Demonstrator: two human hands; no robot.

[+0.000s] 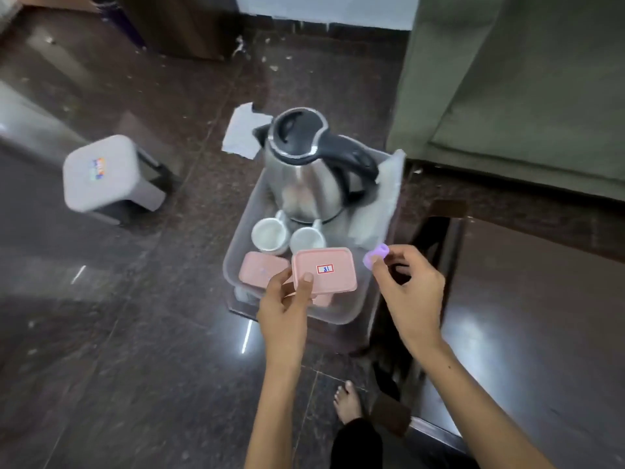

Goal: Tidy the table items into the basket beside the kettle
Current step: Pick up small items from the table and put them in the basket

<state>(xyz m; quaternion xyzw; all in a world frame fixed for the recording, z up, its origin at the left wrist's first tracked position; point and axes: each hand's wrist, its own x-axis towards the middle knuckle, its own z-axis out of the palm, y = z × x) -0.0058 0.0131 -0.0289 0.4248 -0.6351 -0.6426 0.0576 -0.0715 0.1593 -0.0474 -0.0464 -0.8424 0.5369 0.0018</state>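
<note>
Centre of frame: clear basket (236, 245) holding the kettle (304, 170), two white cups (270, 235), and a pink box (262, 271) at its lower left.

Left hand (284, 306), lower centre: grip closed on a second pink box (324, 270), thumb on the lid's near-left corner, fingers underneath; lid carries a small label. The box is held over the basket's near end; I cannot tell if it touches anything below.

Right hand (409, 286), right of centre: thumb and forefinger pinch a small purple piece (374, 256), held at the basket's right rim.

Handling, as judgement: box is probably light, rigid plastic with a smooth lid, so it may slip; best held at the edges, kept level. Purple piece looks tiny and light; a fingertip pinch suffices, and it is easily dropped. Cups and kettle are breakable or dentable, so set items down gently.

Dark tabletop (541, 316) at the right.
</note>
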